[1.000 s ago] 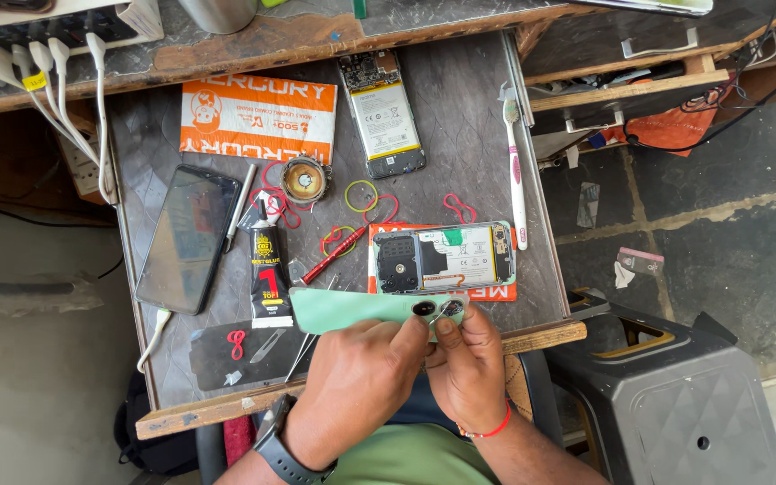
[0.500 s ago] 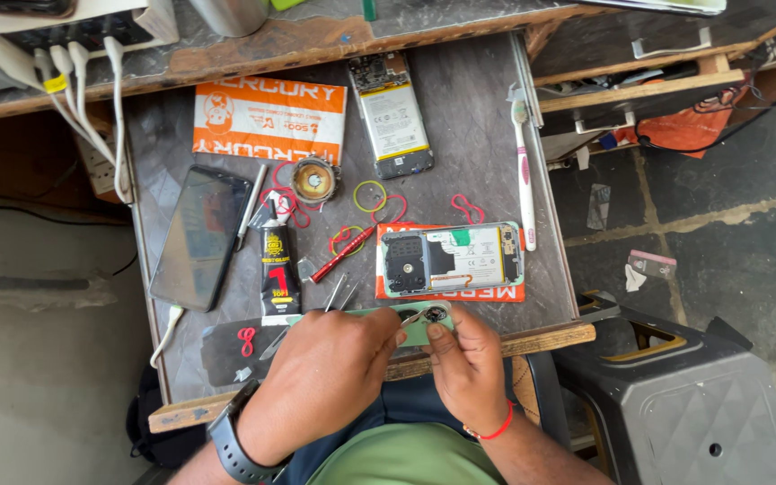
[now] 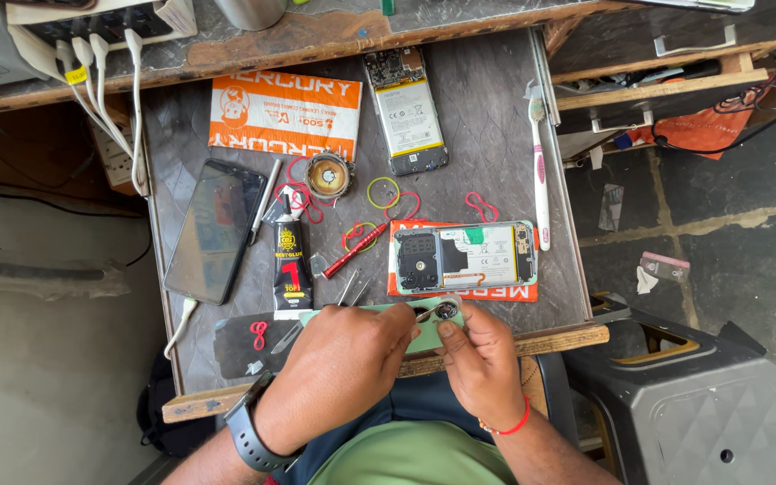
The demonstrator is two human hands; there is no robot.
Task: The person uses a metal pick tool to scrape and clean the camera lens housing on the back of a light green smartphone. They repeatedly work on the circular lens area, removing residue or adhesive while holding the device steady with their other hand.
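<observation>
Pale green back cover (image 3: 424, 334) is held at the surface's (image 3: 496, 117) near edge: left hand (image 3: 339, 364) closed on a thin metal tool, right hand (image 3: 478, 364) pinching the cover by its camera ring. Tool tip best kept shallow, cover braced flat. Opened phone (image 3: 462, 258) lies just beyond; glue tube (image 3: 289, 265) left. Room is tight.

Back cover (image 3: 424, 334) under the hands was pale mint green. Glue tube (image 3: 291, 266) black with yellow and red print. Screwdriver (image 3: 357, 249) red. Packet (image 3: 282, 113) orange and white. Rubber bands (image 3: 383, 192) yellow and red. Toothbrush (image 3: 540, 171) white-pink. Table top (image 3: 487, 108) dark grey. Wrist thread (image 3: 514, 424) red.
</observation>
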